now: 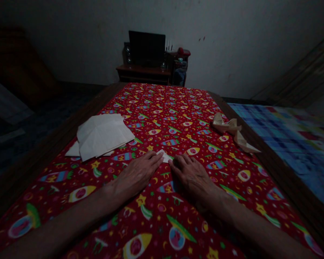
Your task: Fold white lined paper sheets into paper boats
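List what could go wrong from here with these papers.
The left hand partly covers the small paper; in this dim light, a crooked edge might go unnoticed.
The sheets are unevenly stacked and could slide if brushed.
The folded pieces lie near the right edge of the table and might get knocked off.

The left hand (137,169) and right hand (193,174) cover the ends of a small folded paper (165,156), so its full shape cannot be told. Some right fingertips are curled out of sight. Both forearms (89,208) are cut off by the picture's edges, as is the red cloth (158,219) below. In the paper stack (104,135), upper sheets hide most of those underneath. The bed (264,133) is cut off at right; dimness blurs the left-hand furniture (16,64).
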A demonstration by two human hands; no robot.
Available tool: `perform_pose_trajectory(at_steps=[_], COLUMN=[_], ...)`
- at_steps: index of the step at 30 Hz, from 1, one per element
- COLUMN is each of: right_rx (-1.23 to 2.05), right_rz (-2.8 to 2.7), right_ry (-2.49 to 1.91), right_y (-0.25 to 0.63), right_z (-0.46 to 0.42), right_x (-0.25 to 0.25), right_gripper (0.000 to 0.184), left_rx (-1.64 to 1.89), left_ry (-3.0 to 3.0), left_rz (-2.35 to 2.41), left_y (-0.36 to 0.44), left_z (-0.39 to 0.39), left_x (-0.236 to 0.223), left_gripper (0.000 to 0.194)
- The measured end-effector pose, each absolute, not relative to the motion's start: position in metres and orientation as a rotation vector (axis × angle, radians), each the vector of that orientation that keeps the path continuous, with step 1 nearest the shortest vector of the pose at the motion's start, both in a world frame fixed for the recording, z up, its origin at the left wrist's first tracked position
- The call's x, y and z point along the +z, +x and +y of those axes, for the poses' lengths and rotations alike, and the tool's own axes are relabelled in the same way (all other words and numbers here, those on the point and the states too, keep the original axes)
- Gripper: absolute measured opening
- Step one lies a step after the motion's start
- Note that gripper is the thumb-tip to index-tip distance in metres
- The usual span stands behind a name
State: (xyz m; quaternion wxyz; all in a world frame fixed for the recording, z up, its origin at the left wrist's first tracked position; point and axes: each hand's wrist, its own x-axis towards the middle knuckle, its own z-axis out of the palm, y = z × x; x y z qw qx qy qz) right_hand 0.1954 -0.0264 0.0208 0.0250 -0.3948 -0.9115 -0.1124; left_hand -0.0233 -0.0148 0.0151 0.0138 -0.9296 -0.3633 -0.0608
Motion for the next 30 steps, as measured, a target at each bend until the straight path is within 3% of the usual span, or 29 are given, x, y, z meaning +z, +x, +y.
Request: perform_pose_trajectory(at_steps=[5, 17, 24, 30], right_rx=[-0.296, -0.337, -0.301, -0.278], right_rz=[-2.823, -2.839, -2.855, -2.704], right_ry=[-1.286, -1.239, -1.261, -1.134], right_y=[0.194, 0.191, 0.191, 0.199], right_z=[-0.027, -0.026, -0.026, -0.02], right_x=[0.026, 0.028, 0.029, 0.015], right_gripper=[0.022, 0.018, 0.017, 0.019], left_rx=[-0.163, -0.045, 0.183, -0.1], left_ry=[-2.913, -2.704, -2.501, -2.509], left_rz=[-1.14, -1.248, -1.344, -1.496], left_y=[-0.024, -0.023, -0.011, -0.026], left_z=[-0.015, -0.027, -0.032, -0.018], left_x=[0.021, 0.02, 0.042, 0.043], left_gripper=[0.053, 0.048, 0.025, 0.022])
